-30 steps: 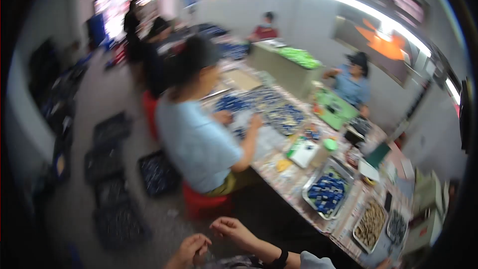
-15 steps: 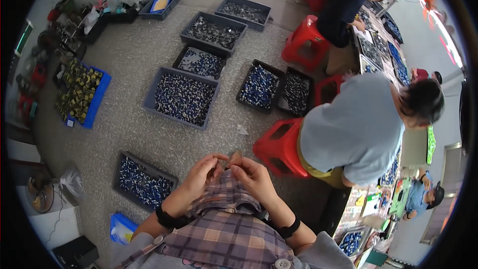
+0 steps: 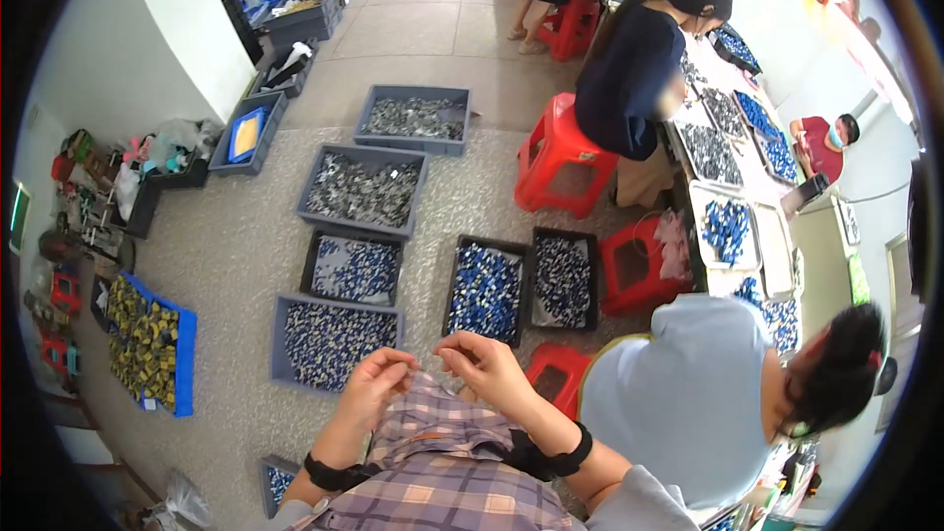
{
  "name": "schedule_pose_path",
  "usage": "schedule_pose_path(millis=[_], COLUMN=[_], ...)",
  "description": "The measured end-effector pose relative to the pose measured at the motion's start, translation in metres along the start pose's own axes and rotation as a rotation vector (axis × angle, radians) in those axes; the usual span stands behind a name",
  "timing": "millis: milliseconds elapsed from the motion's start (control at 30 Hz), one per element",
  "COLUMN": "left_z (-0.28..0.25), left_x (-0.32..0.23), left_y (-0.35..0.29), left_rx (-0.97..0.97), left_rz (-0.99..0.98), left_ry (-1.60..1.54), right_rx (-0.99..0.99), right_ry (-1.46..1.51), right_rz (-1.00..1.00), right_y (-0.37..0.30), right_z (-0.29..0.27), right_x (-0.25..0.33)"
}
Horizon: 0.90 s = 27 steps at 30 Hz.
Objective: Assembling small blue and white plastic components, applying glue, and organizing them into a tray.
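In front of my plaid apron (image 3: 442,472) both hands are raised, a small gap between their fingertips. My left hand (image 3: 374,385) is closed, thumb and fingertips pinched together. My right hand (image 3: 490,370) has its fingers curled and its thumb against the index finger. A small, pale, see-through bit shows by the left fingertips; what it is, and whether the right fingers hold anything, is too small to tell. Beyond my hands lies a grey bin (image 3: 280,359) of small blue, white and black parts. A black tray (image 3: 450,320) of blue and white parts lies past my right hand.
More grey bins (image 3: 313,221) of metallic parts line the floor ahead. At left sits a blue container (image 3: 185,364) of yellow-black pieces. A co-worker in light blue (image 3: 678,383) sits close on my right, beside red stools (image 3: 556,162) and a long worktable (image 3: 723,280) with trays.
My view has shifted up and ahead, showing more of the far floor and table. My hands have drawn slightly apart; before, their fingertips met around a small brownish see-through thing.
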<state>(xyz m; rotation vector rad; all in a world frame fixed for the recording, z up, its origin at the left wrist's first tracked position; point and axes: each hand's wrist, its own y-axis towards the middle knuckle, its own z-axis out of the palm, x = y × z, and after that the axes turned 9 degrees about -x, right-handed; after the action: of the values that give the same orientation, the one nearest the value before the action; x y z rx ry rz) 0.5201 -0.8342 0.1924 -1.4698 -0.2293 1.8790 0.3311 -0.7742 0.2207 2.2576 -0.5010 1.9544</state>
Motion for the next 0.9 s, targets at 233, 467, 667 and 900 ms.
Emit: schedule_pose_path(millis=[233, 467, 667, 900], left_z=[-0.03, 0.025, 0.16, 0.274], left_x=[-0.134, -0.302, -0.371, -0.433], left_y=[0.203, 0.434, 0.568, 0.716], left_rx=[-0.167, -0.047, 0.367, 0.62], left_rz=[0.181, 0.259, 0.124, 0.196], left_ry=[-0.084, 0.108, 0.198, 0.162], right_rx=[-0.102, -0.351, -0.443, -0.211], right_ry=[0.04, 0.458, 0.465, 0.414], right_rz=[0.129, 0.307, 0.27, 0.135], right_y=[0.199, 0.382, 0.51, 0.705], right_z=[-0.045, -0.113, -0.161, -0.239], right_x=[-0.013, -0.013, 0.038, 0.046])
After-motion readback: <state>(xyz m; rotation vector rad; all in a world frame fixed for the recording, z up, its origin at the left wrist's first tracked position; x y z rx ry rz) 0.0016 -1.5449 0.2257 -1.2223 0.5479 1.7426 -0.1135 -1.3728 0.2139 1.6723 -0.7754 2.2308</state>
